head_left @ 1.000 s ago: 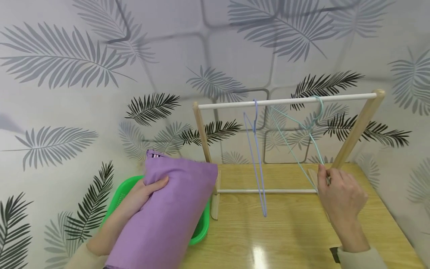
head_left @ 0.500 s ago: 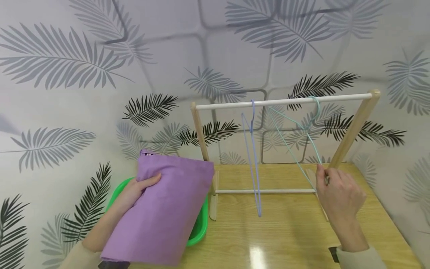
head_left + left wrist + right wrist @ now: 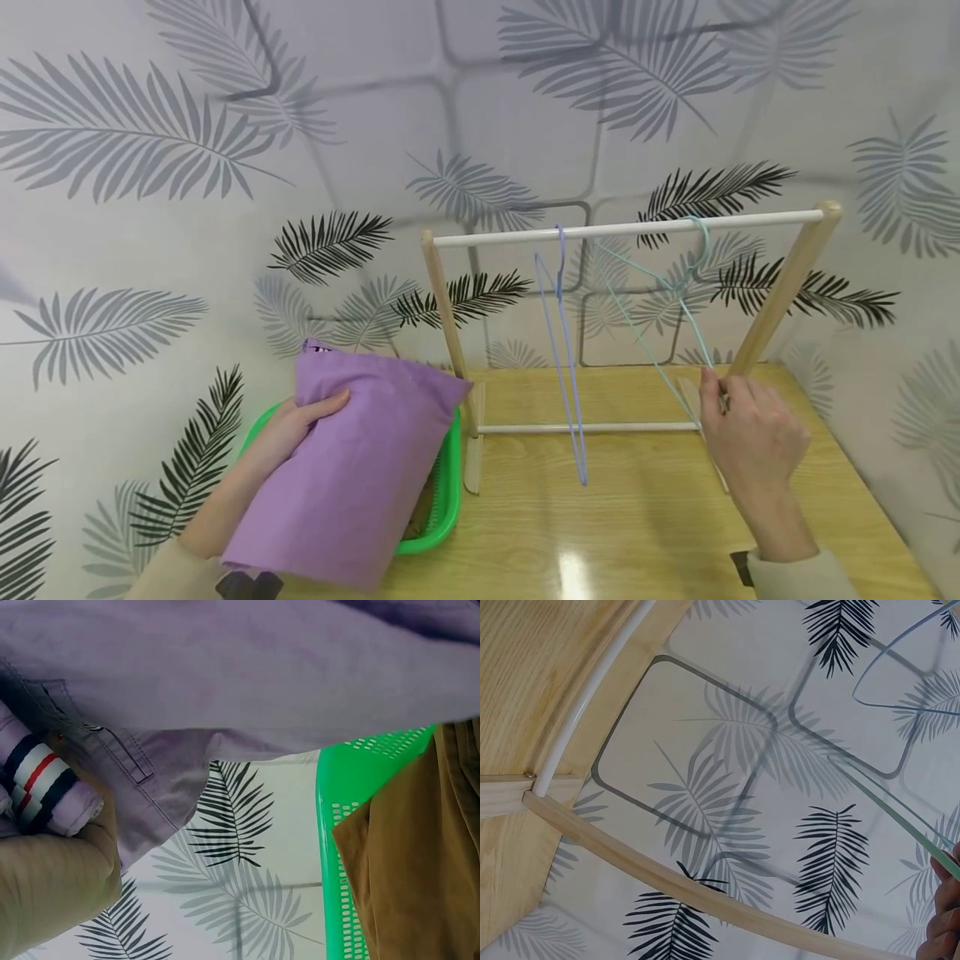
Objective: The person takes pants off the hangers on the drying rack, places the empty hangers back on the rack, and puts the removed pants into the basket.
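My left hand (image 3: 300,429) grips a pair of purple pants (image 3: 345,467), thumb on top and the other fingers hidden beneath the cloth. In the left wrist view the pants (image 3: 247,667) show a stitched pocket and a striped band in navy, white and red beside the hand (image 3: 60,877). On the right, my right hand (image 3: 757,433) holds the lower corner of a teal wire hanger (image 3: 693,321), whose hook hangs over the rack's top bar. The right wrist view catches only the fingers (image 3: 941,922) at the hanger's green-looking wire (image 3: 900,814).
A wooden rack with a white top bar (image 3: 622,229) stands on the wood-grain table (image 3: 600,533). Left of the teal hanger, a lilac hanger (image 3: 567,358) hangs on the bar. Beneath the pants is a green basket (image 3: 450,492) containing brown cloth (image 3: 412,855). Leaf-patterned wall (image 3: 360,150) rises behind.
The pants have shifted slightly left and their lower end has swung up, uncovering more of the basket and some brown cloth inside. My right hand keeps its hold on the teal hanger.
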{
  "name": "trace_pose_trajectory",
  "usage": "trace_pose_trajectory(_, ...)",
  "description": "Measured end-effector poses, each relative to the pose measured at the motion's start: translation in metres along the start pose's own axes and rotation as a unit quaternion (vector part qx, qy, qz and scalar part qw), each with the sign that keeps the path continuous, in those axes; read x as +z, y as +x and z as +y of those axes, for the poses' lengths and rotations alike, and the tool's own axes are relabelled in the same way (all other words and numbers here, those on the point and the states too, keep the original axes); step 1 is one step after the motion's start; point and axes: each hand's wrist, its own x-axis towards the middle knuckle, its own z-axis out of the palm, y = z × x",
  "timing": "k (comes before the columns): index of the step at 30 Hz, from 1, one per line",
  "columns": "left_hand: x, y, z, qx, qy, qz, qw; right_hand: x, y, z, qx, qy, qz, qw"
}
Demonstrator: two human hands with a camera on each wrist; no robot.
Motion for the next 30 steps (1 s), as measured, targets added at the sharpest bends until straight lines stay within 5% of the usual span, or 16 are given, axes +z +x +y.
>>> trace_pose_trajectory(11, -0.006, 0.026, -0.01, -0.023, 0.009, 0.025, 0.9994, 0.0, -0.001, 0.0, -0.008, -0.004, -0.002, 1.0)
trace_pose_trajectory(19, -0.005, 0.046, -0.013, 0.017, -0.066, 0.005, 0.9977, -0.001, -0.001, 0.0, -0.013, -0.004, 0.002, 0.9999)
trace_pose_trajectory(24, -0.007, 0.054, -0.021, 0.0, -0.107, -0.005, 0.9942, 0.0, -0.001, -0.001, -0.009, -0.003, 0.0, 1.0)
trace_pose_trajectory(30, -0.016, 0.062, -0.034, -0.016, -0.074, 0.009, 0.9971, 0.001, -0.001, -0.002, 0.003, 0.012, 0.007, 0.9999)
